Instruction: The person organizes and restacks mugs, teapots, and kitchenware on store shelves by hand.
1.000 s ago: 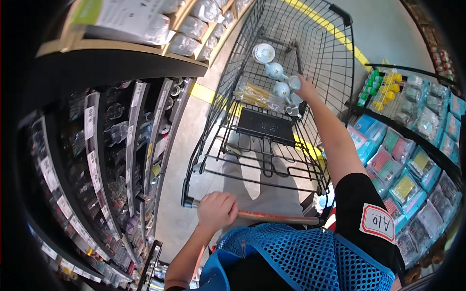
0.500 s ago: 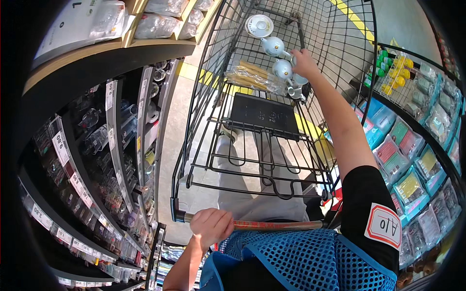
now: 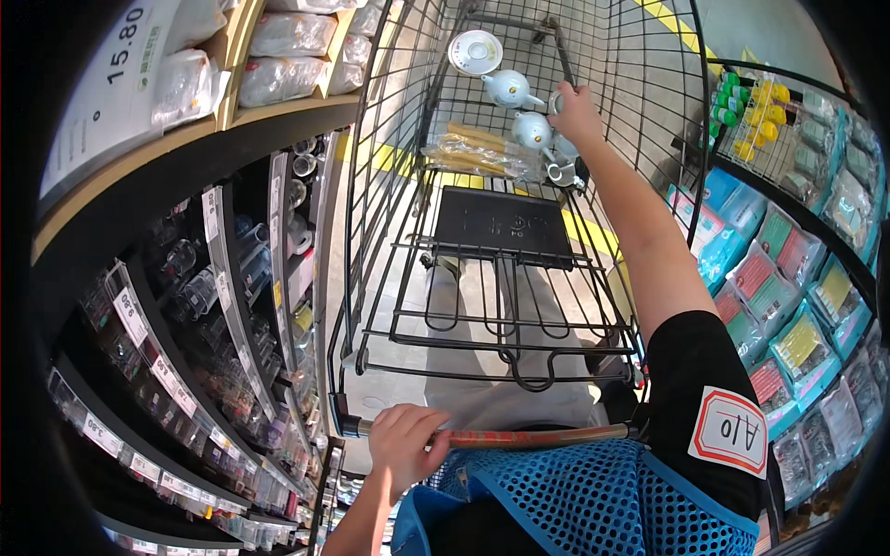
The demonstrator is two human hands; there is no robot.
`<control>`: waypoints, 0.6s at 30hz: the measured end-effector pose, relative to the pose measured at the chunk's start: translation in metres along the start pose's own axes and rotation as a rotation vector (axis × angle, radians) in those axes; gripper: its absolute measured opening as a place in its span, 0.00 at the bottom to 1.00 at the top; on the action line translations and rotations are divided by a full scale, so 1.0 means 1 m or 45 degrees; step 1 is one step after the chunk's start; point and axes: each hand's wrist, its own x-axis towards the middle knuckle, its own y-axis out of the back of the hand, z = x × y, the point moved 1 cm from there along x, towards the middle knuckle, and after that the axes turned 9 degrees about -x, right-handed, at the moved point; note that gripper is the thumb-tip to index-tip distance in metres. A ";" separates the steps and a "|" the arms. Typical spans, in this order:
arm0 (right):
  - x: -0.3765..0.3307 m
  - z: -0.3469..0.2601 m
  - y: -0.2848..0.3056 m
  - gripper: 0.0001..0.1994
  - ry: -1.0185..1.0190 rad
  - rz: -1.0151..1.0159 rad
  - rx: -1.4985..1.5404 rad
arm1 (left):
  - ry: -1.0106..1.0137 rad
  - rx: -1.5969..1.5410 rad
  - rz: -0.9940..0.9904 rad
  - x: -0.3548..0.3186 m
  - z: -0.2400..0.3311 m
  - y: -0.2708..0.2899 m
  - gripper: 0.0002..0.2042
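Observation:
My left hand point(image 3: 405, 447) is closed around the shopping cart's handle bar point(image 3: 528, 435). Inside the cart, my right hand point(image 3: 577, 116) pinches what looks like a small pale cup point(image 3: 556, 104), largely covered by the fingers. Just left of it are two pale blue teapots, the farther teapot point(image 3: 508, 89) and the nearer teapot point(image 3: 532, 131). A white round dish or lid point(image 3: 475, 52) lies beyond them. Nearer to me, below the right hand, is a whitish mug point(image 3: 561, 174), partly hidden. Clear bags with yellowish sticks point(image 3: 477, 153) lie left of the mug.
The black wire cart point(image 3: 408, 324) has a dark panel point(image 3: 505, 225) in its near end. Shelves of glassware with price strips point(image 3: 222, 246) rise on the left, under wrapped goods point(image 3: 287, 83). On the right hang packaged goods point(image 3: 774, 259) beside a wire basket of green and yellow items point(image 3: 756, 120).
The right hand has lifted slightly away from the nearer teapot, with the pale piece now more visible in its fingers. My left hand stays on the bar, its fingers a little looser.

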 end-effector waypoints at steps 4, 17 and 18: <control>0.006 0.013 -0.007 0.30 -0.054 -0.041 -0.038 | 0.051 -0.198 0.070 0.011 -0.002 0.002 0.11; -0.111 -0.129 0.266 0.29 0.407 0.379 0.578 | 0.110 -1.045 0.120 0.157 0.064 0.062 0.30; -0.140 -0.144 0.298 0.28 0.533 0.410 0.652 | -0.106 -1.150 0.204 0.158 0.068 0.058 0.33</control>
